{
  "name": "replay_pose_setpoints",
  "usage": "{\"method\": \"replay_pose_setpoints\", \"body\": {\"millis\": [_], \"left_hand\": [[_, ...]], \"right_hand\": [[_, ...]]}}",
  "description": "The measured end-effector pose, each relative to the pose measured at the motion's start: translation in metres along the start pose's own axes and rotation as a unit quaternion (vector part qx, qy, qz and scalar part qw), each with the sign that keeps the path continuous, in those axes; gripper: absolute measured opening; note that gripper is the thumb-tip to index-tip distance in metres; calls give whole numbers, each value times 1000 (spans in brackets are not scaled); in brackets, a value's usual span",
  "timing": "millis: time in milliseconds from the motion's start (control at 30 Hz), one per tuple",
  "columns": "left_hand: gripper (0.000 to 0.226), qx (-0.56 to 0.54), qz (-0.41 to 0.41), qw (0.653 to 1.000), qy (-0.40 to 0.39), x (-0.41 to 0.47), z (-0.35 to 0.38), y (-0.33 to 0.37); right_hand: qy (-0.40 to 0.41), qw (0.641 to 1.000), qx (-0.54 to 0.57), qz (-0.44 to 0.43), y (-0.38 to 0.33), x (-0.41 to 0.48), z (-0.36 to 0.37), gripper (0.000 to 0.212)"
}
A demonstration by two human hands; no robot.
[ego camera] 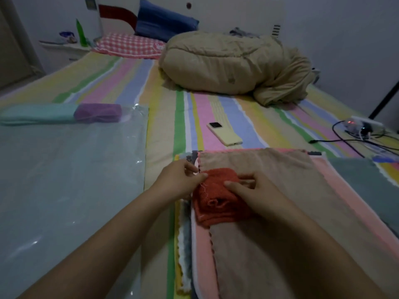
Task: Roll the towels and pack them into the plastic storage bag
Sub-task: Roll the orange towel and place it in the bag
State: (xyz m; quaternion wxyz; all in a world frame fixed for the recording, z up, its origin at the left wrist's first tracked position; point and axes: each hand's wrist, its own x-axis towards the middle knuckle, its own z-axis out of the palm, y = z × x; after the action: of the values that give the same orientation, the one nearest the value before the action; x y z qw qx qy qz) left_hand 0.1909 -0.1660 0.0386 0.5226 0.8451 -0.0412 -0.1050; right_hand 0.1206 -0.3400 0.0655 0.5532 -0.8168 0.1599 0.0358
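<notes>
I'm looking down a bed (216, 117) with a striped sheet, and a tan duvet (226, 63) is heaped at its far side. The plastic storage bag (64, 169) lies flat to my left. A teal roll (36, 114) and a purple roll (98, 113) sit end to end along its far edge, their long axes running left to right.

Straight ahead is a stack of flat towels with a tan towel (269, 212) on top. The red towel (216, 190) sits on that, half rolled and loose. A coiled end faces me, so I judge its axis runs away from me.

The left hand (179, 180) pinches the roll's left edge between thumb and fingers. The right hand (257, 190) holds the right side, thumb on top and fingers curled behind.

The bag is well to the left of the roll, so the left hand is nearer to it. I expect the bundle needs tightening and a quarter turn before it lines up with the packed rolls. A phone (224, 133) lies beyond the stack.
</notes>
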Motion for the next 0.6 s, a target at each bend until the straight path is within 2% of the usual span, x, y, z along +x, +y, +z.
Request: {"method": "replay_pose_setpoints", "body": {"millis": [100,200,267,333,533,600], "left_hand": [[25,-27,-42,995,-84,-6,-2,14],[36,-111,-88,977,-158,-10,-13,17],[59,-133,-99,960,-226,-16,-28,18],[75,-124,-101,952,-260,-24,-47,17],[57,-107,-67,968,-215,-61,-136,-9],[49,-71,-64,982,-162,-76,-169,-30]], "right_hand": [[-36,999,-26,20,-7,-5,7,18],[-10,1000,5,20,-11,-14,18,21],[-10,991,130,40,-18,-25,29,29],[-38,967,244,53,-27,-36,45,29],[-190,917,347,54,-49,-60,121,31],[-223,909,349,52,-53,-71,158,25]]}}
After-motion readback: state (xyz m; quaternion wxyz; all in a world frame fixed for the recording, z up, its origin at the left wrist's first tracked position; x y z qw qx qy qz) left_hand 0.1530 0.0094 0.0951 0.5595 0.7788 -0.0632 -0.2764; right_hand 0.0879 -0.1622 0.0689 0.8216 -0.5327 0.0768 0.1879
